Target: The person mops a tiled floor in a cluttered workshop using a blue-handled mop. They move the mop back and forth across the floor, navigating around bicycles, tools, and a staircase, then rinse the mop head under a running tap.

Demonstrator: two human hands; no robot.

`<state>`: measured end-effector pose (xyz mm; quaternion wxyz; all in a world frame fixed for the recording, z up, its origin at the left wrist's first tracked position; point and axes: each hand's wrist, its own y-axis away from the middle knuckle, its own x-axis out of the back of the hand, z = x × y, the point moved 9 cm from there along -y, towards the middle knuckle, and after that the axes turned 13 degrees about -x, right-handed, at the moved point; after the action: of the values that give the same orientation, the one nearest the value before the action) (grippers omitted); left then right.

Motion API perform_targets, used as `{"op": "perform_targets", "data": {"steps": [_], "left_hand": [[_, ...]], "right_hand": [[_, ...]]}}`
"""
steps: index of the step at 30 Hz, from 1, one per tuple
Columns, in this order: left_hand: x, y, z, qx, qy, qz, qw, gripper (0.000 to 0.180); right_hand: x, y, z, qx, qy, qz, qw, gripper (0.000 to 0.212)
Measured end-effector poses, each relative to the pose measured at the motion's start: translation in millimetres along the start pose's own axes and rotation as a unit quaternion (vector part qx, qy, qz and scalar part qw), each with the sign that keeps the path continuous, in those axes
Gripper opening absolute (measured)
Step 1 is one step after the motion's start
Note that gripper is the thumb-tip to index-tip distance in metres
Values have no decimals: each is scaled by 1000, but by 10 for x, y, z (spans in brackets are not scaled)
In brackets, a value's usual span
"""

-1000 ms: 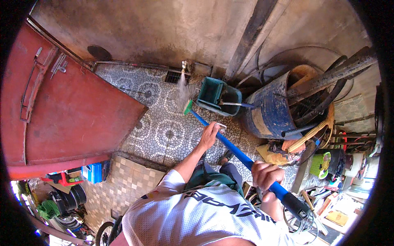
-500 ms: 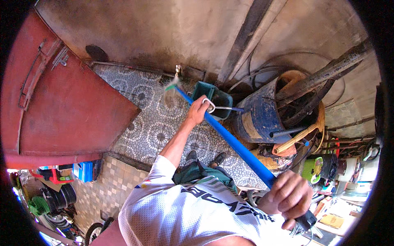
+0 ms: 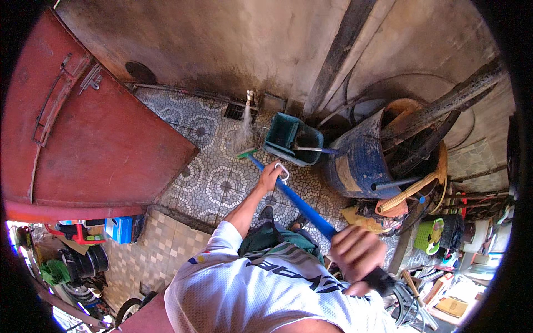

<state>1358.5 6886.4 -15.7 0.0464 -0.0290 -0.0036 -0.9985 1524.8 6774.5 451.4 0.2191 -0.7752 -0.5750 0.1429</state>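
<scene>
My two hands hold a blue-handled broom (image 3: 305,207) slanting down and away to the left. My left hand (image 3: 270,176) is closed round the lower handle, beside a white loop (image 3: 283,172). Nearer me, my right hand (image 3: 358,252) grips the upper end, by its dark grip (image 3: 381,282). The broom's green head (image 3: 245,154) with pale bristles is down at the tiled floor (image 3: 214,183), in water (image 3: 245,123) running from a wall tap (image 3: 250,95).
A dark green bucket (image 3: 281,133) with a wringer and a rod in it stands right of the broom head. Further right, a blue drum (image 3: 355,152) holds poles. A red metal door (image 3: 111,139) fills the left. A drain grate (image 3: 233,111) lies by the wall.
The broom head has come back toward me from near the tap's base. My right hand has moved left and a little away from me. Both hands keep their hold.
</scene>
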Motion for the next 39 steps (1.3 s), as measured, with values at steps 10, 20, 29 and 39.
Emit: {"op": "perform_targets", "data": {"steps": [10, 20, 29, 39], "left_hand": [[-102, -390, 1501, -194, 129, 62, 971, 28], [-80, 142, 787, -123, -5, -40, 992, 28], [-188, -249, 1707, -188, -95, -77, 975, 26], [-364, 207, 987, -129, -20, 44, 990, 24]], "right_hand": [[119, 854, -746, 107, 82, 505, 852, 42], [-11, 29, -149, -15, -23, -24, 999, 28], [-78, 779, -920, 130, 84, 367, 917, 35], [46, 1051, -300, 15, 46, 552, 833, 42]]}}
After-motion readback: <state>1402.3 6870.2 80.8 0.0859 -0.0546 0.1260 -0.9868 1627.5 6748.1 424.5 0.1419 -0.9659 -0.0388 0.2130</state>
